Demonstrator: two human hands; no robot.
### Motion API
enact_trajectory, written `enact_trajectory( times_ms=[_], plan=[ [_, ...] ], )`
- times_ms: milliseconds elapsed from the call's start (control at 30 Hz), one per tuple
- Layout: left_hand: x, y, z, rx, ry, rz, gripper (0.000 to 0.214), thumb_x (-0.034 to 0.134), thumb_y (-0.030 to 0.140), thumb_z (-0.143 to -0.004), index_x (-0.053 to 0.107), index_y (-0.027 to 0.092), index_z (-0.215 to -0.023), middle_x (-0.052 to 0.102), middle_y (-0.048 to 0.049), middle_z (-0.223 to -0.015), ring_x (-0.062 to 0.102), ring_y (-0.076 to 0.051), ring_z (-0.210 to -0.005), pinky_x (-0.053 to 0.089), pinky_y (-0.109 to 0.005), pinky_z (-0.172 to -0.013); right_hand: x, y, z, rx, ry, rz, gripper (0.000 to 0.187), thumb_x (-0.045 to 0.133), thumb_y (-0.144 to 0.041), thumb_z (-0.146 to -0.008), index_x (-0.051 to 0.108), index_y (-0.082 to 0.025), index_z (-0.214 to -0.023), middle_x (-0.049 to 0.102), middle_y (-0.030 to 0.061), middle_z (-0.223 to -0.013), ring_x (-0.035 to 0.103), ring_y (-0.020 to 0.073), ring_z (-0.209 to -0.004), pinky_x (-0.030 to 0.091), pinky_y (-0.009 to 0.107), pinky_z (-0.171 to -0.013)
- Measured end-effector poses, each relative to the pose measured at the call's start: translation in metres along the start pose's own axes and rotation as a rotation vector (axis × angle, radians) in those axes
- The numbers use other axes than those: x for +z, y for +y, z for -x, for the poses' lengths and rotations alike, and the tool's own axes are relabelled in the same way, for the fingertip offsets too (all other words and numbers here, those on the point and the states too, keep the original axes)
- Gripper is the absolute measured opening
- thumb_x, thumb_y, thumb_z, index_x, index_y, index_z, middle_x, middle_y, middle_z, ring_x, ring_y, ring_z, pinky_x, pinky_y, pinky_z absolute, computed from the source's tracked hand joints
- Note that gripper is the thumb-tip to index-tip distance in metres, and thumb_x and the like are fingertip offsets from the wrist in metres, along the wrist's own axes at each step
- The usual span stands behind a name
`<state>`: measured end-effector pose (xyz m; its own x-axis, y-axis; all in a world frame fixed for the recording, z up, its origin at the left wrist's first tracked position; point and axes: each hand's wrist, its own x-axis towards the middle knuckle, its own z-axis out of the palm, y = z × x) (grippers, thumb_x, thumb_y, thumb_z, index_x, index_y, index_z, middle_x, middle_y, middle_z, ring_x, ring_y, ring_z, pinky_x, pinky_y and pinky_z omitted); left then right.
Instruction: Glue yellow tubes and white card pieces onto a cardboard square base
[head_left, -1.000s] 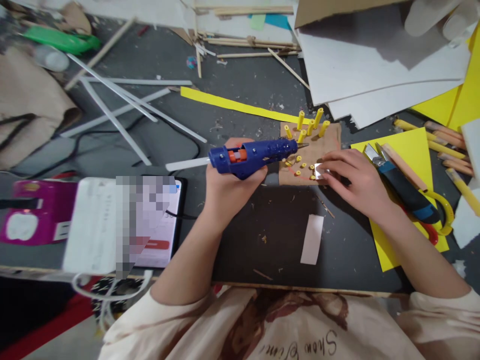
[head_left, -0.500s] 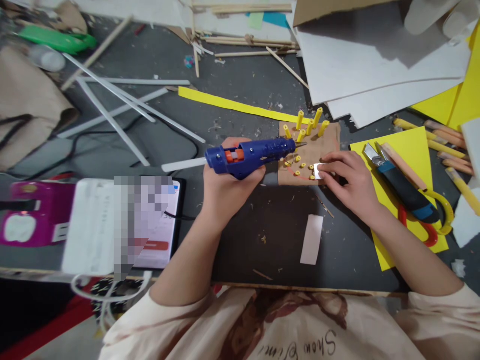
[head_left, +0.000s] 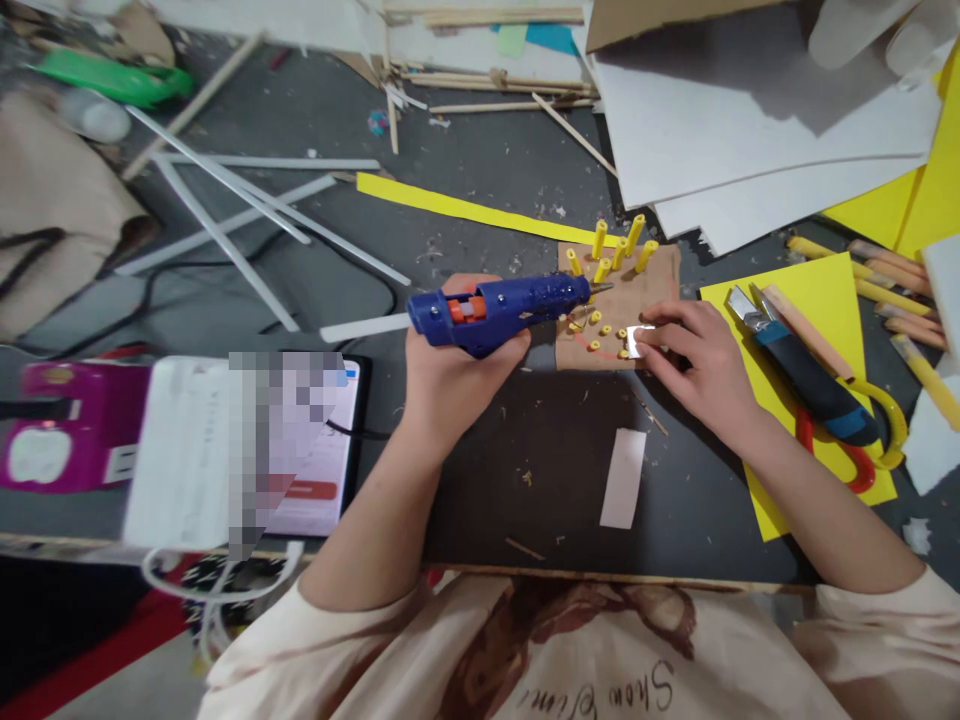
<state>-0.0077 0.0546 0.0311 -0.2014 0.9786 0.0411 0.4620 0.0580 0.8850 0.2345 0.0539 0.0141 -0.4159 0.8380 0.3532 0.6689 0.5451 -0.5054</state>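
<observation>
Small white piece at tips of pinching right fingers, glue gun inside grasping left fingers

On my feed, the glue gun sits mid-frame in the left hand, its front end over the cardboard piece. Short sticks stand on that piece; at its lower right I have the right hand on a small tile. Below, a loose strip lies on the table. Right of the hands, the cutter and scissors rest on a paper sheet, boards behind at upper right. Toward upper left, I see crossed rods behind the box and phone.
</observation>
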Motion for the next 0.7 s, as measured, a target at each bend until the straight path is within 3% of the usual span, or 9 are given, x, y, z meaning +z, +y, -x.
enact_trajectory(
  times_ms=[200,433,700],
  plan=[
    [0.0028,0.0019,0.0009,0.007,0.005,0.013,0.024,0.065,0.019,-0.059,0.061,0.021,-0.083,0.061,0.0011,-0.069,0.052,-0.011,-0.050,0.038,-0.022,-0.040,0.0013,-0.0004,-0.0005,0.039,0.036,-0.035,0.012,0.057,-0.024,-0.090,0.068,-0.023,-0.088,0.071,0.0070,-0.100,0.066,0.0229,-0.094,0.051,0.041,-0.082],
    [0.0015,-0.0022,0.0001,0.004,0.033,-0.017,0.025,0.065,0.018,-0.059,0.063,0.022,-0.084,0.060,0.0024,-0.064,0.047,-0.011,-0.046,0.039,-0.023,-0.040,0.0012,0.0033,-0.0025,0.193,0.283,-0.238,0.013,0.054,-0.023,-0.092,0.064,-0.023,-0.084,0.071,0.0052,-0.090,0.067,0.0195,-0.091,0.053,0.038,-0.084],
    [0.0021,-0.0006,-0.0014,0.002,0.032,0.005,0.025,0.065,0.015,-0.057,0.062,0.022,-0.082,0.060,0.0015,-0.066,0.053,-0.013,-0.053,0.041,-0.023,-0.043,0.0035,0.0046,-0.0015,0.105,0.083,-0.157,0.014,0.063,-0.025,-0.086,0.069,-0.025,-0.098,0.068,0.0064,-0.103,0.065,0.0221,-0.100,0.052,0.041,-0.087]
  ],
)
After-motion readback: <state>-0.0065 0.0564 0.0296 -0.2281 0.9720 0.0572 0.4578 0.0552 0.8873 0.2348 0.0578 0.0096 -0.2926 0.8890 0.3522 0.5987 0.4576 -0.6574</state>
